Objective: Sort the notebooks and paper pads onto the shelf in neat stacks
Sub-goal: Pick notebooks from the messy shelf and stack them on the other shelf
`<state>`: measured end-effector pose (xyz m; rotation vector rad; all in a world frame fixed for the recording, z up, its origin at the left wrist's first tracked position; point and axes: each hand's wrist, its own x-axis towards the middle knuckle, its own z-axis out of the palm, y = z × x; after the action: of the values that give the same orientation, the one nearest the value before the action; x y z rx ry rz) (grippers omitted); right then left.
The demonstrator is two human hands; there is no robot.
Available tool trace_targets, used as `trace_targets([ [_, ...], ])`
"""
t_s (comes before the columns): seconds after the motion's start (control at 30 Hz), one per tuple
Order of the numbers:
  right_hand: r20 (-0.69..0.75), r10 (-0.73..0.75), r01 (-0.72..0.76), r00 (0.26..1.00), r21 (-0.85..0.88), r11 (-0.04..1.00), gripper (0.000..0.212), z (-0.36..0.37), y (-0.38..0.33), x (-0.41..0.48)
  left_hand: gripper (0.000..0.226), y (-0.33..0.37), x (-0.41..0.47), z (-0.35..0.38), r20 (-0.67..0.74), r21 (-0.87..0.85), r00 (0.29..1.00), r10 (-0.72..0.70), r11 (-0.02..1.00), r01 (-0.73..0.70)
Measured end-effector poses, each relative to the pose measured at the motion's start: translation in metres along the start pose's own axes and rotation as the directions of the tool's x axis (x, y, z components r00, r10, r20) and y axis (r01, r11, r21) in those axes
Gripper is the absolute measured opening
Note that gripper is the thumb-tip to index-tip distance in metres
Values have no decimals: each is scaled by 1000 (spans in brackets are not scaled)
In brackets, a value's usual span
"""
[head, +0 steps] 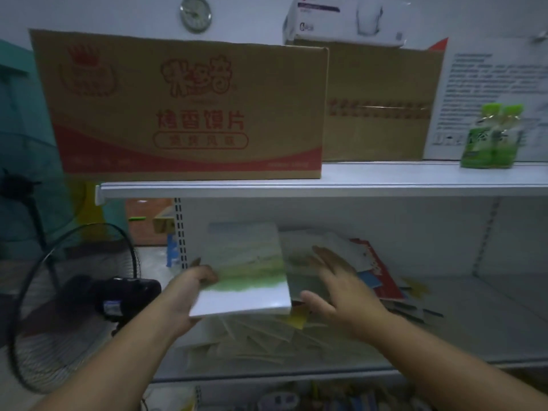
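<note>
Left hand: your left hand (194,287) grips a notebook (246,269) at its left edge, thumb on the cover and the other fingers curled beneath, at the centre of the frame.
Notebook: its cover shows a green-and-white landscape; you hold it tilted, lifted above the loose papers on the shelf (489,321).
Right hand: your right hand (341,289) hovers just right of the notebook, palm down, fingers spread wide and closed on nothing; whether the fingertips touch the pads below cannot be told through the blur.
Pile: under your right hand a grey-green pad (299,256) lies beside the held notebook, and a red-covered book (378,272) leans out to the right of it.
Loose papers: pale sheets and booklets (252,339) lie scattered at angles across the lower centre, with a yellow corner (299,317) showing beneath the notebook.
Upper shelf: a large printed cardboard box (184,105) fills the upper left; a plain brown box (379,108) stands to its right with a white carton (350,20) on top.
Far right: a green packet (492,137) stands on the upper shelf edge in front of a white printed board (486,84).
Left edge: a black floor fan (77,304) stands beside the shelving, at lower left.
Wall: a round clock (195,13) hangs at top centre.
</note>
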<state>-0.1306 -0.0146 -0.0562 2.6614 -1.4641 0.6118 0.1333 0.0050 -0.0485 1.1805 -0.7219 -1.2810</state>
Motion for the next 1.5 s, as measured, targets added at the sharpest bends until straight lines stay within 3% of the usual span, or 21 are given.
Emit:
trace_targets([
  [0.07,136,60,-48,989,-92,995,75,6,8,3,30,6,-7,-8,-17,12,1000,26,1000,-26],
  [0.13,147,50,-25,988,-167,986,64,11,10,6,28,9,-14,-18,-18,13,1000,4,1000,-4],
  [0.27,-102,21,-44,995,-225,973,42,7,10,13,17,9,-31,-36,-29,-1,997,-67,998,67],
  [0.43,-248,207,-139,946,263,955,30,-4,2,18,10,12,-44,-33,-85,-20,996,-42,999,40],
  [0.57,-395,285,-96,874,433,896,19,-14,5,23,33,13,-40,-34,-135,-18,991,-21,1000,18],
  [0.7,-364,124,12,923,351,936,29,-8,-7,20,31,7,-36,-18,-128,1,992,-22,1000,23],
  [0.77,-355,-53,151,933,255,955,35,-2,-21,15,38,5,-37,-7,-92,-25,994,-54,998,52],
  [0.87,-238,-311,345,920,113,932,49,14,-28,14,35,0,-33,-4,-92,-17,993,-76,997,74],
  [0.93,-141,-370,383,918,80,920,53,17,-27,13,25,-4,-29,-7,-80,-11,994,-77,997,76],
  [1.03,-69,-292,295,954,39,955,60,15,-26,13,25,-6,-24,-13,-67,-26,995,-68,997,66],
  [1.17,-15,75,-76,997,-89,993,66,6,-5,25,20,0,-23,-21,-78,-18,997,-29,999,28],
  [1.27,81,103,-86,991,-192,978,51,8,0,31,19,0,-22,-25,-61,-34,998,-25,999,23],
  [1.37,82,79,-48,994,-323,945,32,7,-2,37,20,-2,-21,-27,-24,-53,999,-35,998,34],
  [1.5,1,112,-108,994,-238,965,32,5,4,39,28,-5,-13,-41,26,-21,999,-28,999,28],
])
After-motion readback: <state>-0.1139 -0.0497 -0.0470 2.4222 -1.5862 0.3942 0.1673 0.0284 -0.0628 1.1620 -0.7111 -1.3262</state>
